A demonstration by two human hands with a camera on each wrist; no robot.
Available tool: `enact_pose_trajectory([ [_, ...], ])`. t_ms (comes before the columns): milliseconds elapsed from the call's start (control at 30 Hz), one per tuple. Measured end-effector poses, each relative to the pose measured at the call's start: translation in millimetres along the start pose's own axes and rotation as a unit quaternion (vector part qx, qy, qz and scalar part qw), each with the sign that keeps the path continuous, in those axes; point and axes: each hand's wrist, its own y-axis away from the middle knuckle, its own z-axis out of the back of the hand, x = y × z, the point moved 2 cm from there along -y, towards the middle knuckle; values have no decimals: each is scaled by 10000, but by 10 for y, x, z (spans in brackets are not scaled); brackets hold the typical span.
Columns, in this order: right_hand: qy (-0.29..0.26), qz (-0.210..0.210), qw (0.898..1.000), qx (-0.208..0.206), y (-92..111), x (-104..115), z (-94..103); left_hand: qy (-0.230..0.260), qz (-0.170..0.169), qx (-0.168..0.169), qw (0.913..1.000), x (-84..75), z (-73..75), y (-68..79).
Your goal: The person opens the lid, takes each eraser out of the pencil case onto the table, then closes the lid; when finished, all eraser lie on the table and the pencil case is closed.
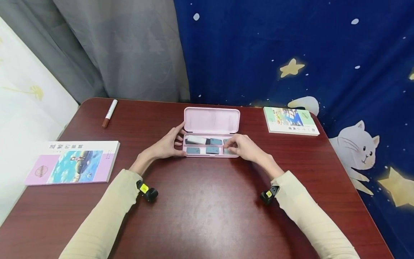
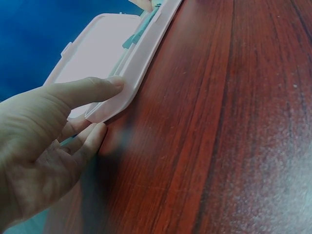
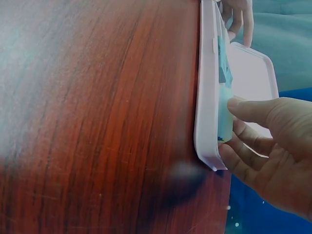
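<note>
A pink pencil case [image 1: 211, 120] lies with its lid up near the back of the table. Inside it are several blue-grey erasers [image 1: 212, 150] with white parts, in two rows, and a white block [image 1: 196, 140] at the back left. My left hand [image 1: 166, 144] grips the case's left end, thumb on the front wall and fingers behind, as the left wrist view shows. At the right end, my right hand [image 1: 244, 146] pinches a pale blue-green eraser [image 3: 225, 114] between thumb and fingers, at the front wall. In the head view the hand partly covers this eraser.
On the left of the table is a book with a purple and blue cover [image 1: 77, 166]. Behind it lies a white marker with a brown cap [image 1: 110, 112]. A green and white book [image 1: 291, 121] sits at the back right corner, by the blue curtain [image 1: 233, 54].
</note>
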Motion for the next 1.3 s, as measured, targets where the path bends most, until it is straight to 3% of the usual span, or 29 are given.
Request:
enact_pose_trajectory([
  [133,-24,125,9998,-144,2,-10,15,43,3,-12,10000,59,1,-25],
  [467,-438,10,9978,-494,8,-52,0,78,-50,-111,9999,450,-9,-98],
  [733,-731,-150,9942,-768,32,-58,-13,169,-88,-84,9998,457,-2,-100],
  [1033,-1233,-627,9851,-1018,81,-72,-10,178,-26,-63,9998,436,-11,-125],
  [1300,-2053,-1051,9658,-1180,106,-121,-7,166,-83,-77,9998,457,-14,-119],
])
